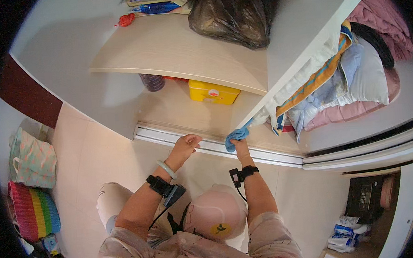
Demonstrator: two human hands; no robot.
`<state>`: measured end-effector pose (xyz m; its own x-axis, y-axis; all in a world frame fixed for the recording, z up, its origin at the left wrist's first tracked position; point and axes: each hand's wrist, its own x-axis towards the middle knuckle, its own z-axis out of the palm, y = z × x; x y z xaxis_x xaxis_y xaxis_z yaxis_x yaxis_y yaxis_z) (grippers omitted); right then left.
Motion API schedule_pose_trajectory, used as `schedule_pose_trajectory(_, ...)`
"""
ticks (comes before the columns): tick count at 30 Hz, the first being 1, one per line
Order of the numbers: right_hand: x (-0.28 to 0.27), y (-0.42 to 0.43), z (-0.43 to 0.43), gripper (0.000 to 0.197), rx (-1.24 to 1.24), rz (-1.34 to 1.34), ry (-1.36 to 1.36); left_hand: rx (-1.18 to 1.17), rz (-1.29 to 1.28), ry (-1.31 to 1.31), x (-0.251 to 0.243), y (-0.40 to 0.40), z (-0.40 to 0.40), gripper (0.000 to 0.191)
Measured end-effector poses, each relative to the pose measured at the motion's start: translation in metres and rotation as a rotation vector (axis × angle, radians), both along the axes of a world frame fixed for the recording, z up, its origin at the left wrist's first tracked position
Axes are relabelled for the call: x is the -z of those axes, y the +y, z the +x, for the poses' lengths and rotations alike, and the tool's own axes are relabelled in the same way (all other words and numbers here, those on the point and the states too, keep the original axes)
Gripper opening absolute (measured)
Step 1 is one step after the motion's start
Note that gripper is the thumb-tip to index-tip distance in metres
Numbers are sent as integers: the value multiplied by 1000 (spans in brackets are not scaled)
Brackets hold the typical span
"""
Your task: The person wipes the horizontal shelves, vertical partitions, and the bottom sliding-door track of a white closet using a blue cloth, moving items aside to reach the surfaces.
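Observation:
My right hand grips a blue cloth at the bottom front edge of the wardrobe's upright divider panel. The cloth bunches against that edge, just above the white sliding-door track. My left hand hovers by the track with its fingers curled loosely inward, and nothing shows in it. A yellow first-aid box with a red cross stands in the lower compartment, under the wooden shelf. Beside the box is a dark cylindrical container, partly hidden by the shelf.
A black plastic bag and stacked packets sit on the shelf. Folded bedding and pillows fill the right compartment. A rainbow-striped basket and a patterned fabric bin stand left. At lower right is an open cabinet holding a black safe.

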<state>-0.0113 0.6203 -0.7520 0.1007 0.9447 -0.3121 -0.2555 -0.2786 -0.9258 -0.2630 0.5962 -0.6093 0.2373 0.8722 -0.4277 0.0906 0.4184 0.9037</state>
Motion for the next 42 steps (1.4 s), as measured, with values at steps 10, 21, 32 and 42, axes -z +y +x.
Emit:
schedule_pose_trajectory(10,-137,-27,-19,31,130,394,-47,56,-19,-48,4,4,12,31)
schedule_pose_trajectory(21,-87,-18,-6,35,19,277,-493,247,35,-51,-24,4,51,34)
schedule_pose_trajectory(32,-267,-28,-27,44,111,642,-336,57,557,-394,-120,16,88,42)
schedule_pose_trajectory(42,-127,-9,-7,34,27,496,-547,137,453,-125,8,44,108,39)
